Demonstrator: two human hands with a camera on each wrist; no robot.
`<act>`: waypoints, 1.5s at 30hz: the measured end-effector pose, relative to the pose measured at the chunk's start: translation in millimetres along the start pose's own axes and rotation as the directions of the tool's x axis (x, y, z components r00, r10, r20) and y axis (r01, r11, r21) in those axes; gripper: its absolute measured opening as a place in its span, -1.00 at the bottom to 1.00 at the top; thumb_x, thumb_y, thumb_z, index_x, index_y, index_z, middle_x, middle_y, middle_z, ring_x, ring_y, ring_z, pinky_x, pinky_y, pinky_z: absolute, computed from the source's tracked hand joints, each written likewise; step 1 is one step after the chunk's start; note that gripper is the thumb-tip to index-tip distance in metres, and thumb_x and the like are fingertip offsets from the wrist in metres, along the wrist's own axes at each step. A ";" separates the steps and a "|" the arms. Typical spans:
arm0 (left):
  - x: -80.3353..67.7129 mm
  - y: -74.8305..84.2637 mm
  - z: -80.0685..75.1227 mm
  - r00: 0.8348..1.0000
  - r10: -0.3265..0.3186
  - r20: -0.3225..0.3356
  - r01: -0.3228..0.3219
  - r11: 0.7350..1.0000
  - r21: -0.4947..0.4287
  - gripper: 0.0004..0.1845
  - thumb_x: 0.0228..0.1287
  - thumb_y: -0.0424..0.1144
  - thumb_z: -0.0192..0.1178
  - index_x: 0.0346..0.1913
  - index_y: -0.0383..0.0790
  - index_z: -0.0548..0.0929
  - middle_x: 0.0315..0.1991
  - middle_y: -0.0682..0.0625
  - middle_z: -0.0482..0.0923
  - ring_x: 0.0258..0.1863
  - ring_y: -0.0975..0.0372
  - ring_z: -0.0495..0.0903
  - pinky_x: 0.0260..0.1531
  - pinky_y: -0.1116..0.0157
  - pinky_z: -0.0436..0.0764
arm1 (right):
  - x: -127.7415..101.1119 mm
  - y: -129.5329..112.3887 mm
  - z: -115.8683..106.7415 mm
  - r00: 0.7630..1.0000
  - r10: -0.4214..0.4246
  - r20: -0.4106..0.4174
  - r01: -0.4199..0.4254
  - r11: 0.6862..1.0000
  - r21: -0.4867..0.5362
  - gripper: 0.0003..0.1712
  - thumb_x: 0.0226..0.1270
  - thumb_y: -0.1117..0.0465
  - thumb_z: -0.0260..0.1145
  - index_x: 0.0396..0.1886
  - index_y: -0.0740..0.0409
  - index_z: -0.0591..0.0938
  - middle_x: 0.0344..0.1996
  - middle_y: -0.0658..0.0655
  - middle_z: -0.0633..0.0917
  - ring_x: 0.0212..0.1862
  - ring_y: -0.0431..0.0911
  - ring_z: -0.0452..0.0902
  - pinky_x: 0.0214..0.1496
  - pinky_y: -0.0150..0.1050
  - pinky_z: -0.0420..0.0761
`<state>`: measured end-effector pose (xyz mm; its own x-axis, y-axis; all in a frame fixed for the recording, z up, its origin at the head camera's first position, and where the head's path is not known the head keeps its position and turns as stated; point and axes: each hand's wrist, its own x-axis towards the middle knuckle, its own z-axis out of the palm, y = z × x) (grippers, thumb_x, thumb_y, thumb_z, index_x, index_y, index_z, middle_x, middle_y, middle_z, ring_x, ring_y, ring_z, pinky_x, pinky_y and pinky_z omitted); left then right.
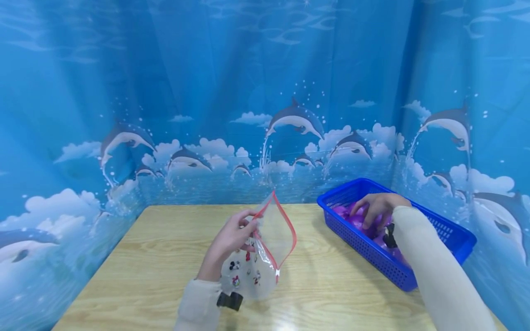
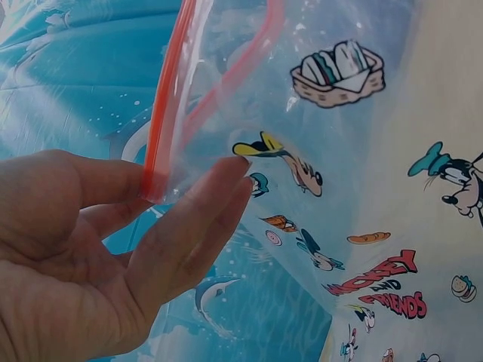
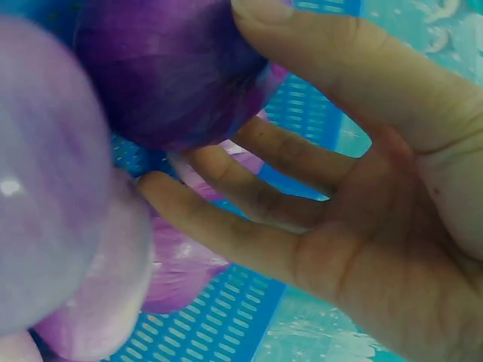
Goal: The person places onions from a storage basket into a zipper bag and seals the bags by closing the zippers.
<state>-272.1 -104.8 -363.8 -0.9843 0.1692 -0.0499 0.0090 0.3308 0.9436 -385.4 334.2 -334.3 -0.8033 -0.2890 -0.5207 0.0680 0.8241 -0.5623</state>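
Note:
My left hand (image 1: pixel 233 236) holds up a clear zip bag (image 1: pixel 273 230) printed with cartoon figures, its red zip strip (image 1: pixel 285 220) gaping open above the wooden table (image 1: pixel 157 257). In the left wrist view, the thumb and fingers of that hand (image 2: pixel 189 181) pinch the red strip (image 2: pixel 162 98) at one corner of the bag (image 2: pixel 355 151). My right hand (image 1: pixel 378 207) reaches into a blue plastic basket (image 1: pixel 364 248) of purple onions (image 1: pixel 345 212). In the right wrist view, the right hand (image 3: pixel 226 113) has its thumb and fingers curled round a dark purple onion (image 3: pixel 166 68), with a paler onion (image 3: pixel 45 173) beside it.
The basket sits at the table's right side, close to a blue dolphin-print curtain (image 1: pixel 265 92) that surrounds the table on three sides. Basket mesh (image 3: pixel 204 324) shows beneath the onions. Bare wood spreads left of the bag.

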 end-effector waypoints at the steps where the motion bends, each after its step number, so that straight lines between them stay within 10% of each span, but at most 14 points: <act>1: 0.0 0.0 0.0 1.000 0.001 0.000 -0.001 1.000 -0.001 -0.65 0.61 -0.19 0.06 0.35 -0.06 0.52 -0.11 -0.22 0.55 -0.23 0.09 0.69 -0.41 0.20 0.84 | -0.4 0.8 -2.3 1.000 -0.016 0.006 0.016 1.000 0.002 -0.22 0.11 0.31 0.58 0.37 0.09 0.54 0.28 0.41 0.41 0.05 0.13 0.64 0.05 0.06 0.82; 20: 0.4 1.9 4.7 1.000 0.003 -0.011 -0.003 1.000 0.019 -0.67 0.60 -0.17 0.09 0.32 -0.02 0.55 -0.10 -0.21 0.56 -0.21 0.08 0.69 -0.41 0.22 0.84 | -24.0 -8.7 -29.4 0.978 -0.209 -0.018 0.210 0.975 0.067 -0.16 0.29 0.13 0.51 0.51 0.17 0.39 0.50 0.57 0.16 0.48 0.45 0.21 0.18 0.09 0.77; 31: 1.0 2.6 7.1 1.000 -0.018 -0.024 0.019 0.999 0.045 -0.66 0.60 -0.15 0.08 0.32 -0.01 0.54 -0.08 -0.20 0.56 -0.24 0.08 0.69 -0.42 0.24 0.83 | -35.5 -55.2 -19.1 0.959 -0.281 -0.036 0.282 0.959 0.014 -0.19 0.23 0.11 0.55 0.47 0.05 0.47 0.44 0.43 0.31 0.29 0.18 0.52 0.12 -0.01 0.81; 45: 0.6 4.9 7.3 0.998 -0.032 -0.048 0.035 0.997 0.062 -0.64 0.60 -0.14 0.07 0.36 0.00 0.52 -0.08 -0.21 0.54 -0.27 0.05 0.69 -0.43 0.24 0.83 | -36.6 -132.3 22.9 0.866 -0.500 0.011 0.496 0.856 -0.148 -0.27 0.19 0.10 0.55 0.39 -0.04 0.56 0.34 0.25 0.50 0.30 0.20 0.53 0.10 0.02 0.80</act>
<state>-271.4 -96.4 -361.7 -0.9915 0.1135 -0.0643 -0.0146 0.3937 0.9191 -351.5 224.6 -255.5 -0.7232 -0.6676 -0.1771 -0.4274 0.6340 -0.6445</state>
